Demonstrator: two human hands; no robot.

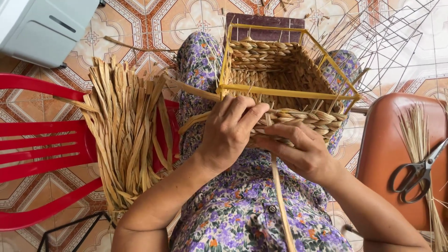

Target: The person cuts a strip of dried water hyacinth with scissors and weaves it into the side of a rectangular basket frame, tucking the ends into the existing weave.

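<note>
Both hands closed on woven basket

A home turned craft corner, by the look of it; the floor is patterned ceramic tile in orange and cream; a red plastic chair carries a bundle of dried straw strips; a brown stool bears scissors and fine reeds; bare wire frames lie on the tiles; a half-woven basket rests on a floral lap
</note>
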